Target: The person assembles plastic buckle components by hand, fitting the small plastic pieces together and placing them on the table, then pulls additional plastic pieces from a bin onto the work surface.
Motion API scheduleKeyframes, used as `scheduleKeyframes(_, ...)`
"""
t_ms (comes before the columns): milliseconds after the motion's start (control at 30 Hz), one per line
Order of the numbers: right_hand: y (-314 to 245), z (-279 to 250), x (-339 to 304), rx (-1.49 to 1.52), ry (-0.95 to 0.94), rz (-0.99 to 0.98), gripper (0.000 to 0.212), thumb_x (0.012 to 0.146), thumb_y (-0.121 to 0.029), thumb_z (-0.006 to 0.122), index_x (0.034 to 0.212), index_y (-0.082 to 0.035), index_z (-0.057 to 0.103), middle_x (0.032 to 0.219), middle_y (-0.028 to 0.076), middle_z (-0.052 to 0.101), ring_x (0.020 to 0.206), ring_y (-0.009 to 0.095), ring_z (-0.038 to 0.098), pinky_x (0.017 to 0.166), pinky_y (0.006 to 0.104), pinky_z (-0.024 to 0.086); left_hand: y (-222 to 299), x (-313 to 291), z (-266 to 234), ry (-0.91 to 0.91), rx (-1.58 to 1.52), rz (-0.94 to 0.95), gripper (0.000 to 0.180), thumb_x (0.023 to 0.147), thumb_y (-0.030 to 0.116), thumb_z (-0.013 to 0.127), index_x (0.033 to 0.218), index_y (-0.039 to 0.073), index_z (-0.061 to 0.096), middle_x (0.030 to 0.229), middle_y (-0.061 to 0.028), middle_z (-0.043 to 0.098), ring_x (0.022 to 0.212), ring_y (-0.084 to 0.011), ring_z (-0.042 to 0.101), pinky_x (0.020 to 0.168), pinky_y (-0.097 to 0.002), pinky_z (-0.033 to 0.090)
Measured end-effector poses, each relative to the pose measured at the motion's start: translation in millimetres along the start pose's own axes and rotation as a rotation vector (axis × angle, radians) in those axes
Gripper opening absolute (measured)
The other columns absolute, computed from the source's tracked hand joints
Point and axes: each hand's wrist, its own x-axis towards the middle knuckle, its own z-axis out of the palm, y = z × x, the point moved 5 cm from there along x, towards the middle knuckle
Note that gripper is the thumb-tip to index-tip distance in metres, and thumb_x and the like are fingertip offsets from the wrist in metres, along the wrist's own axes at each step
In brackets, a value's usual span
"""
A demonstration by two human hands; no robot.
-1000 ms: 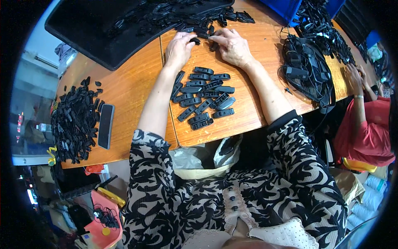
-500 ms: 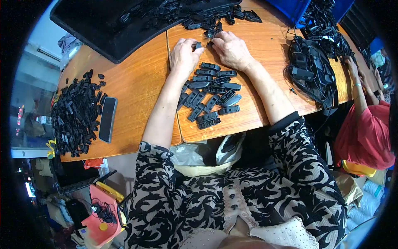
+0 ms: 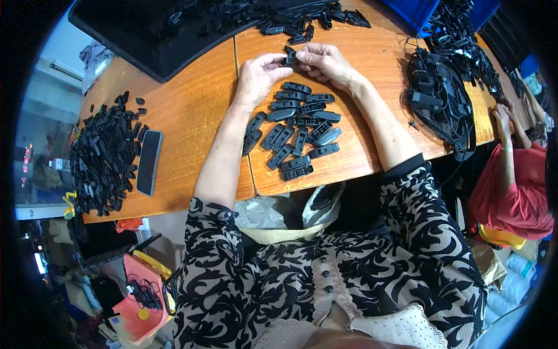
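Between the fingertips of both hands sits a small black plastic part (image 3: 289, 56), dark and partly covered by the fingers; whether it is one piece or two pressed together I cannot tell. My left hand (image 3: 258, 77) pinches it from the left. From the other side, my right hand (image 3: 329, 65) grips it with thumb and fingers. Just below the hands, several black clip-like plastic pieces (image 3: 300, 121) lie in a loose group on the wooden table (image 3: 203, 116). Some show a smooth curved back, others a slotted, hollow side. More loose black parts (image 3: 302, 36) lie just beyond my fingers.
A black tray (image 3: 125, 43) holds black parts at the far left. Left of me are a heap of black pieces (image 3: 104, 157) and a phone (image 3: 150, 163). Rightward lie a mesh basket with cables (image 3: 439, 104) and a blue bin (image 3: 410, 14). A person in red (image 3: 511, 189) sits at right.
My hands have come together at the black part, which now shows between them; half a second ago they were slightly apart. The co-worker's hands at right have shifted.
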Motion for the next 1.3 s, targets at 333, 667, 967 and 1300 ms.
scheduleKeyframes(333,-5.9,6.0,-3.4,-0.05,-0.05,0.035,0.023,0.092,-0.027,0.069,0.078,-0.008,0.065,0.064,-0.004,0.055,0.051,0.004,0.043,0.044,0.0211,0.028,1.5,-3.1,1.7,-0.009,-0.056,0.029,0.035,0.077,0.005,0.078,0.111,0.001,0.071,0.097,-0.0068,0.072,0.087,-0.0137,0.065,0.078,-0.0263,0.053)
scheduleKeyframes(667,-11.0,11.6,-3.5,-0.208,0.125,0.098,0.026,0.083,-0.024,0.076,0.067,-0.01,0.06,0.062,-0.001,0.058,0.051,0.008,0.047,0.046,0.0248,0.034,11.5,-4.8,-1.6,0.012,0.155,0.155,0.032,0.074,0.005,0.079,0.106,0.002,0.074,0.087,-0.0039,0.07,0.078,-0.012,0.065,0.071,-0.0246,0.052)
scheduleKeyframes(967,-6.6,7.9,-11.8,-0.138,-0.152,0.097,0.034,0.082,-0.038,0.079,0.079,-0.008,0.064,0.071,0.001,0.064,0.054,0.004,0.052,0.045,0.0179,0.035,18.0,-4.9,-4.9,-0.215,-0.3,-0.015,0.032,0.08,-0.002,0.07,0.112,0.002,0.072,0.112,-0.0078,0.071,0.1,-0.015,0.066,0.091,-0.0283,0.053)
scheduleKeyframes(1300,-12.0,15.4,-9.1,-0.546,-0.215,0.046,0.021,0.086,-0.025,0.074,0.085,-0.004,0.072,0.068,0.006,0.067,0.057,0.012,0.06,0.053,0.0267,0.047,11.1,-6.8,-13.0,-0.418,-0.166,-0.022,0.036,0.076,0.002,0.076,0.112,0.004,0.072,0.126,-0.0087,0.064,0.105,-0.0163,0.063,0.089,-0.0265,0.052)
